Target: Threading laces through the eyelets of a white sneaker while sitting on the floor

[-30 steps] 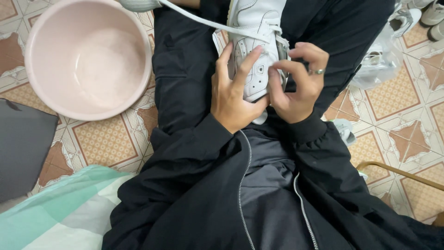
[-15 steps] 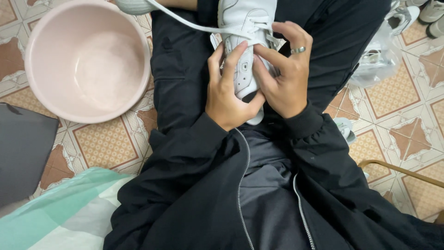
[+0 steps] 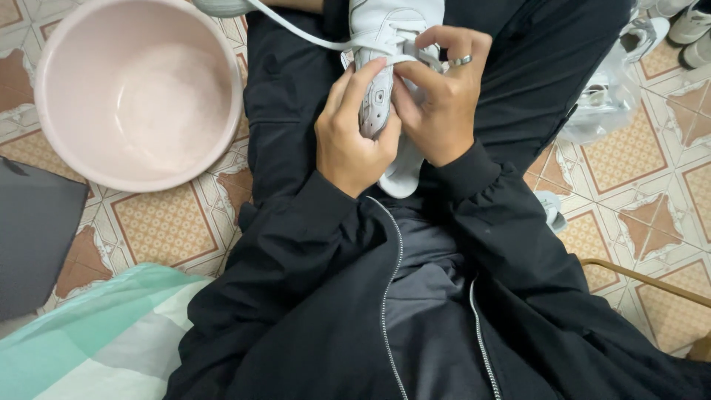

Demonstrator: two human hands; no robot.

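Head view looks straight down onto a seated person's lap, where a white leather sneaker [image 3: 392, 81] lies on black trousers, its heel end toward the body. Left hand [image 3: 354, 137] wraps the shoe's side from the left, thumb and fingers pressed against the upper, so that grip is closed on the sneaker. Right hand [image 3: 443, 100] comes in from the other side, its fingers curled together over the tongue area and pinching a flat white shoelace [image 3: 311, 37]; a silver ring [image 3: 461, 61] sits on one finger. From that pinch the lace runs taut up and to the left of the sneaker, toward the top edge of the view.

Left of the sneaker, well apart from it, a round pale pink plastic basin [image 3: 137, 92] stands on the patterned tan-and-white tiled floor [image 3: 159, 230]. Beyond the basin, farther left, lies a dark grey flat board [image 3: 33, 244]. Below the basin, a mint-green and white checked cloth [image 3: 96, 344] covers the corner. Right of the sneaker, past the trouser leg, a crumpled clear plastic bag [image 3: 603, 96] rests on the tiles, and more white shoes [image 3: 689, 30] sit near the upper right corner.
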